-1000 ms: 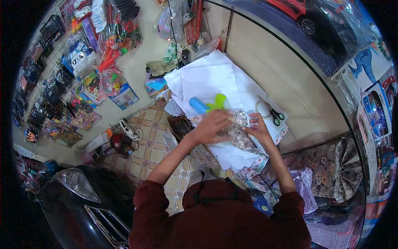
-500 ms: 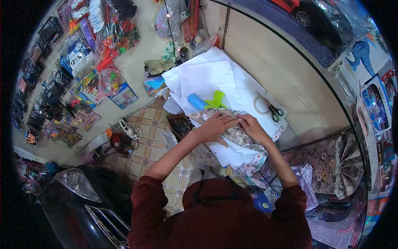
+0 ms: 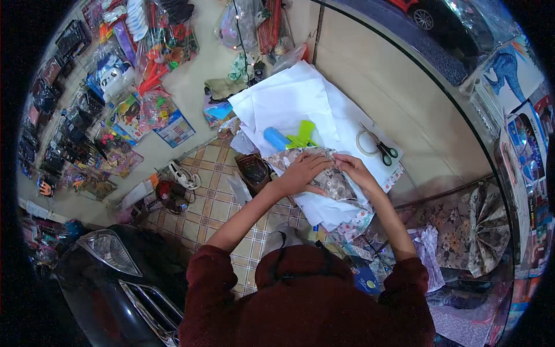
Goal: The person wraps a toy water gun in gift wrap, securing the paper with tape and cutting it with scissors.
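Observation:
A floral-patterned piece of paper or wrap (image 3: pixel 336 186) lies on white sheets (image 3: pixel 295 104). My left hand (image 3: pixel 305 172) rests on its left part with the fingers spread. At its upper right edge my right hand (image 3: pixel 354 170) has thumb and fingers pressed together on the edge. Just above the wrap are a green tape or glue tool (image 3: pixel 302 135) and a blue cylinder (image 3: pixel 276 139). To the right, scissors (image 3: pixel 384 149) lie on the white sheets, beside a pale ring (image 3: pixel 366 143).
Packaged goods (image 3: pixel 115 75) hang along the left wall. A black toy car (image 3: pixel 115 277) stands at the lower left. On the right are a glass edge (image 3: pixel 439 98) and a folded floral fan (image 3: pixel 488 231). A brown open box (image 3: pixel 252 170) sits left of the sheets.
The floral wrap now lies flatter and shows more of its surface. My right hand has shifted slightly right, and the whole view has moved a little.

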Motion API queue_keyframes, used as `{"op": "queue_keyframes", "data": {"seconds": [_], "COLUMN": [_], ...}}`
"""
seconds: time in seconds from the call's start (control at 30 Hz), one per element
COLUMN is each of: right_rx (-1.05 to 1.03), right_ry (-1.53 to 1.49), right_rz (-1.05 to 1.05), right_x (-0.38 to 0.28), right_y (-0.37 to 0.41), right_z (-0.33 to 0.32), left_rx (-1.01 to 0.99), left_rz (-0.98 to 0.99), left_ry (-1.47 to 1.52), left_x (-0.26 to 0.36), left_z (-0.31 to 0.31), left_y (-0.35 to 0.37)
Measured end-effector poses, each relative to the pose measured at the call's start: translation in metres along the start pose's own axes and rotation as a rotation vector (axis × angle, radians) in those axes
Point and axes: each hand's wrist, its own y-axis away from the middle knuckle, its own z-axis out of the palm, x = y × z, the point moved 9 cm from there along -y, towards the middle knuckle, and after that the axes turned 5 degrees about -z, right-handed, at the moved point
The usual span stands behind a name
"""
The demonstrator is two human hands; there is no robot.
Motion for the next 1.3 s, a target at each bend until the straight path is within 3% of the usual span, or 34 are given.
{"op": "queue_keyframes", "data": {"seconds": [0.23,0.37,0.57,0.73,0.97,1.3], "right_rx": [0.095,0.179,0.295,0.293,0.33,0.328], "right_ry": [0.18,0.203,0.497,0.487,0.427,0.433], "right_rz": [-0.167,-0.052,-0.269,-0.333,-0.341,-0.265], "right_x": [-0.001,0.008,-0.026,-0.042,-0.033,-0.04], "right_y": [-0.002,-0.002,0.008,0.015,0.013,0.013], "right_z": [0.002,-0.003,0.01,0.012,0.009,0.006], "left_rx": [-0.015,-0.043,-0.037,-0.103,-0.019,-0.03], "left_rz": [-0.026,-0.085,-0.087,-0.096,-0.074,-0.076], "left_ry": [0.023,0.14,0.082,0.048,0.093,0.175], "left_x": [-0.001,-0.008,-0.013,-0.011,-0.011,-0.006], "left_z": [0.004,0.008,0.012,0.019,0.019,0.0], "left_y": [0.003,0.003,-0.001,0.001,0.003,0.001]}}
